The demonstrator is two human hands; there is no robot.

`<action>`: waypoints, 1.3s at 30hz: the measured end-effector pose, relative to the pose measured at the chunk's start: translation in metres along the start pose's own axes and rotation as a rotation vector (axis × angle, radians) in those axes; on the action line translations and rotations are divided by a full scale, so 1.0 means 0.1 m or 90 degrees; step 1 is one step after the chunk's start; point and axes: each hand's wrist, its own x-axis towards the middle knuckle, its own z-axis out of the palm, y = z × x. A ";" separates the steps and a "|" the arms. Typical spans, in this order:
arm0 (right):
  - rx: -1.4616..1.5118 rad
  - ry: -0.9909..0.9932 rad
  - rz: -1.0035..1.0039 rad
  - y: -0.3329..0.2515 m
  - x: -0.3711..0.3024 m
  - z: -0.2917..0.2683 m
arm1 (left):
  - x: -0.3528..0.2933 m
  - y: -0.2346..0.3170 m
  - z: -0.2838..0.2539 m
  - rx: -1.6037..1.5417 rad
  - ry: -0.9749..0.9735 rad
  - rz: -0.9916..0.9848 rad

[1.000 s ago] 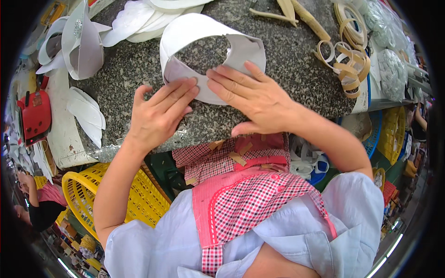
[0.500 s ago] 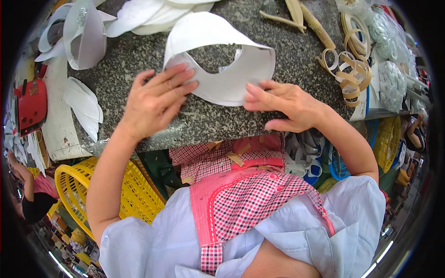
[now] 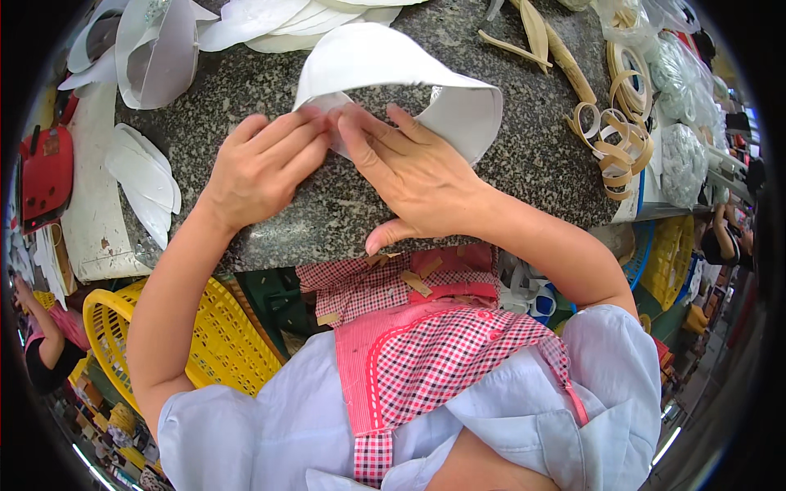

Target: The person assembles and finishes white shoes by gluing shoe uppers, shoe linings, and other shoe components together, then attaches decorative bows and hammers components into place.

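Both hands work one white curved strip (image 3: 393, 74) on the speckled stone desk (image 3: 524, 155). The strip is already bent round into an open loop that stands on edge near the desk's middle, its two ends meeting under the fingertips. Left hand (image 3: 262, 168) lies flat, fingers together, tips pressing the strip's near-left end down. Right hand (image 3: 413, 176) lies just beside it, fingers slightly spread, tips on the same joint, thumb hanging off the desk's front edge. Judged progress: shaping done, joint being pressed closed; cannot tell whether it holds yet. More flat white pieces (image 3: 147, 184) wait at left, a white stack (image 3: 270, 20) at top, tan rings (image 3: 618, 147) at right.
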 end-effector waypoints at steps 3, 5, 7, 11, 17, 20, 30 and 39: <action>0.016 -0.026 -0.024 0.02 -0.03 -0.04 | -0.07 -0.05 0.02 -0.054 -0.022 -0.028; 0.040 -0.066 -0.054 0.07 -0.12 -0.11 | -0.08 -0.07 0.01 -0.094 -0.054 -0.053; 0.083 -0.084 -0.050 0.12 -0.25 -0.17 | -0.09 -0.11 0.00 -0.115 -0.055 -0.052; 0.150 -0.068 -0.041 0.27 -0.56 -0.25 | -0.08 -0.12 0.00 -0.152 -0.043 -0.047; 0.524 0.304 0.210 0.37 -0.77 -0.59 | 0.30 0.16 -0.13 -0.002 0.002 -0.005; 0.265 0.456 0.097 0.58 -0.73 -0.69 | 0.41 0.34 0.01 0.061 0.033 0.022; 0.203 0.195 -0.074 0.30 -0.59 -0.98 | 0.57 0.44 -0.56 -0.655 0.162 -0.230; 0.755 0.304 0.179 -0.03 -0.57 -0.85 | 0.54 0.70 -0.41 -1.174 0.378 -0.524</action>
